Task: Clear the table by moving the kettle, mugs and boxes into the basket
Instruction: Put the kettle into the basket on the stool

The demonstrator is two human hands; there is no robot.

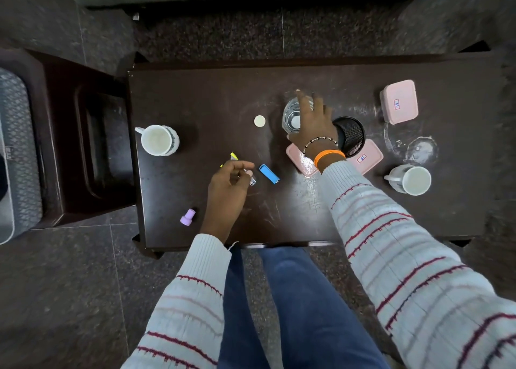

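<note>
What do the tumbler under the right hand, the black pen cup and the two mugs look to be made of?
Tumbler: clear glass or hard plastic; the base shows through its shiny wall. Pen cup: black metal mesh, going by the fine perforated grid. Left mug and right mug: glazed white ceramic, probably; smooth and glossy, with a printed band on the left one.

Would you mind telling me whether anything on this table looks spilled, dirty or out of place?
Yes. The table has pale dried ring marks and smears at its right end, between the pink box and the right mug. A second pink box lies partly under the black mesh cup. Nothing looks freshly spilled or broken.
</note>
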